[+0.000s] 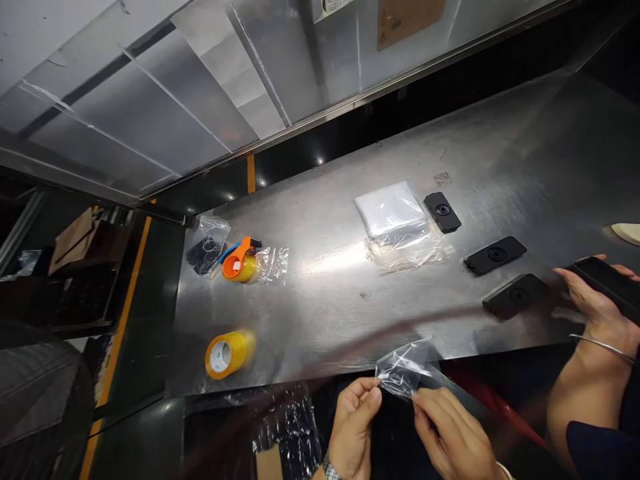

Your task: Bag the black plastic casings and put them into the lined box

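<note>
Nearest you, your left hand [353,419] and right hand [453,430] are both working in a narrow pinch: the fingers of each are gripping an edge of a small clear bag [400,365]. That bag is hanging between them, at the near edge of the counter [320,320]. Its contents, if any, cannot be told. In this inspector's judgement, you are handling thin film that will likely crease and slip, so a light pinch close to the edges and an even tension should serve you well; a hard tug could stretch or tear it.

Past the bag, you are facing bare metal with a brushed, slightly scuffed sheen. To your left, a glossy yellow tape roll [239,353] is lying on its side. To your right, a co-worker's hand [595,303] is holding a black object [607,287], near two flat, matte black rectangular pieces [517,295] [496,255], each showing a round ring. Farther out, an orange tape dispenser [237,265] is resting beside a crinkled clear wrapper [274,263] and a bag holding something dark [206,252]. A pile of shiny plastic film [395,210] is lying just beside a third black piece [443,211]. Beyond the counter, a smooth grey panel [310,67] is standing.
</note>
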A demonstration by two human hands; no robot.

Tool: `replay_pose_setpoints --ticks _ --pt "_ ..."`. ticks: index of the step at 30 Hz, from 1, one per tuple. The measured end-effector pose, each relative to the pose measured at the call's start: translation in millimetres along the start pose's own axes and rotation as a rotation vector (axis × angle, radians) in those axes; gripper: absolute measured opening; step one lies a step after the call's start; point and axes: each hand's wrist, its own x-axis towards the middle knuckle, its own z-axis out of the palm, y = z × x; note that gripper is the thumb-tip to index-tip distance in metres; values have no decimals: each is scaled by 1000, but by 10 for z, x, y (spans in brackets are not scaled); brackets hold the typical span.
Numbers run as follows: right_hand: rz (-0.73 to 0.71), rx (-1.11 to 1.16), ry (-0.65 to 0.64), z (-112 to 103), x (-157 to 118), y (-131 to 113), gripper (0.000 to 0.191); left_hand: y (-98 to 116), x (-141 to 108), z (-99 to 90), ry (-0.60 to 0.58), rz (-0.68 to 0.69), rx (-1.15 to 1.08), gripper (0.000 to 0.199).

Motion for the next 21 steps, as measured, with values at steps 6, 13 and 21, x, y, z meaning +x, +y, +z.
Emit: replay_pose_setpoints --ticks 6,13,21 --pt "111 91 20 39 104 -59 25 50 -12 13 -64 -27 -89 24" --pt "270 152 -106 28 207 -75 13 80 -3 12 -80 0 -107 25" --pt "168 164 -91 47 110 -58 16 132 -7 21 3 -24 -142 31"
